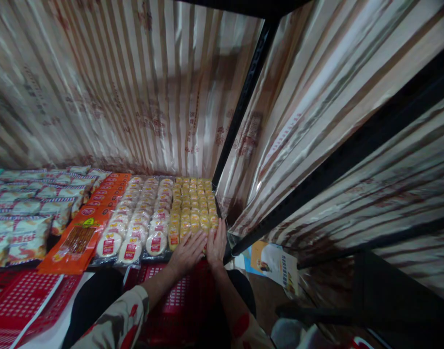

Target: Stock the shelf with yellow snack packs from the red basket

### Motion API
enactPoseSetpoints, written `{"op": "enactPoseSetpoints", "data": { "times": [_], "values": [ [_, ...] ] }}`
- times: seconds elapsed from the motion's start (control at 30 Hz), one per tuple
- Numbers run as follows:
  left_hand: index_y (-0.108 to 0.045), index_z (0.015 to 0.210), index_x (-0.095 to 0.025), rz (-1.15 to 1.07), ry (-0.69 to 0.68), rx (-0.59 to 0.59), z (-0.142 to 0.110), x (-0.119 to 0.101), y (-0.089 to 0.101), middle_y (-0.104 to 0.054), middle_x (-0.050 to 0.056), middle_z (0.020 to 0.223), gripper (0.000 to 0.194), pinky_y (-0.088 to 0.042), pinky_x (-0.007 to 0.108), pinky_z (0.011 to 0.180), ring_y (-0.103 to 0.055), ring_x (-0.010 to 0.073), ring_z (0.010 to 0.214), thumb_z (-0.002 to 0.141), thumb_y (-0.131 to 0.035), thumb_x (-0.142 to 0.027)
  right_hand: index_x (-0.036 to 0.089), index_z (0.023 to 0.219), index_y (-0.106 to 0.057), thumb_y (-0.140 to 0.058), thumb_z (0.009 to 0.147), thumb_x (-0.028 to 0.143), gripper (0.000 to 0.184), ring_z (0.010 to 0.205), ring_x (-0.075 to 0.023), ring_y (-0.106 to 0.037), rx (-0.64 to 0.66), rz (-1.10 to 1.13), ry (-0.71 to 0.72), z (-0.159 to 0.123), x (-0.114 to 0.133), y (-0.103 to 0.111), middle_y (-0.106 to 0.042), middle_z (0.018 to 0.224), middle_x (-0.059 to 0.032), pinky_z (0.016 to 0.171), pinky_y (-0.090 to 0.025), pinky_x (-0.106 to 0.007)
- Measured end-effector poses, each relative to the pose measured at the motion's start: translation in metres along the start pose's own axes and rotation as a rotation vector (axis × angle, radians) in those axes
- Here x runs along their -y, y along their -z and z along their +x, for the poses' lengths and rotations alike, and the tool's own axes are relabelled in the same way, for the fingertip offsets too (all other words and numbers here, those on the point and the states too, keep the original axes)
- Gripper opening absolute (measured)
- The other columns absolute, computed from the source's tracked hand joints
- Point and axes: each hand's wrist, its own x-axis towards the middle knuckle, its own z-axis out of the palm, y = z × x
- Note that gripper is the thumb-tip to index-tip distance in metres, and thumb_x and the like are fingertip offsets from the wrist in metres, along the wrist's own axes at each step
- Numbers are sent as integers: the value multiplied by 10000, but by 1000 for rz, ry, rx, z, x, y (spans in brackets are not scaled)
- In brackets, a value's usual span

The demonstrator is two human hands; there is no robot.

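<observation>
Both my hands rest side by side at the front of a shelf packed with snacks. My left hand (pixel 187 252) lies flat with fingers stretched, its tips on the front packs of the small yellow snack rows (pixel 193 203). My right hand (pixel 217 245) lies flat beside it, fingers together, at the right end of the same rows next to the black shelf post (pixel 240 104). Left of the yellow rows stand rows of round white-and-red packs (pixel 142 218). Neither hand grips anything.
Further left lie orange flat packs (pixel 87 228) and pale chip bags (pixel 29 218). A red plastic crate (pixel 178 300) sits below my arms, another red crate (pixel 22 300) at the left. Striped glossy sheeting (pixel 134 82) lines the walls. A leaflet (pixel 271 261) lies on the floor.
</observation>
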Motion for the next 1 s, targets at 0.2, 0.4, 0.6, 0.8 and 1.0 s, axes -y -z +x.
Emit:
{"op": "enactPoseSetpoints", "data": {
  "times": [0.2, 0.4, 0.6, 0.8, 1.0],
  "values": [
    [-367, 1373, -130, 45, 347, -40, -3, 3, 14, -398, 106, 1432, 519, -147, 437, 1151, -186, 234, 1398, 879, -441, -273, 162, 1424, -270, -297, 909, 442, 587, 1384, -282, -173, 20, -154, 124, -2, 4, 0, -190, 1509, -152, 1055, -266, -529],
    [-288, 1418, -140, 11, 492, 0, -6, 10, 11, -225, 135, 1509, 624, -203, 511, 1112, -100, 307, 1408, 856, -484, -329, 169, 1412, -292, -343, 895, 457, 594, 1358, -306, -211, 45, -197, 121, -3, 10, -8, -182, 1505, -159, 1022, -305, -521],
    [-323, 1405, -155, 19, 447, 27, -6, 10, 3, -291, 142, 1484, 592, -172, 518, 1113, -171, 292, 1398, 860, -471, -332, 180, 1363, -379, -340, 899, 441, 534, 1309, -303, -296, 32, -206, 109, -3, 14, -10, -274, 1465, -158, 970, -359, -509],
    [-393, 1369, -150, 45, 446, 33, -4, 10, 2, -368, 147, 1446, 585, -173, 496, 1112, -246, 286, 1376, 853, -472, -415, 184, 1316, -441, -336, 906, 437, 494, 1281, -278, -342, 0, -218, 122, -3, 16, -12, -349, 1424, -147, 960, -376, -475],
    [-425, 1354, -156, 76, 424, 23, -3, 12, 9, -386, 146, 1435, 579, -181, 463, 1111, -250, 283, 1375, 851, -472, -438, 173, 1358, -389, -356, 899, 456, 541, 1325, -278, -290, -47, -257, 175, -1, 10, -6, -308, 1453, -151, 994, -350, -481]
  ]
}}
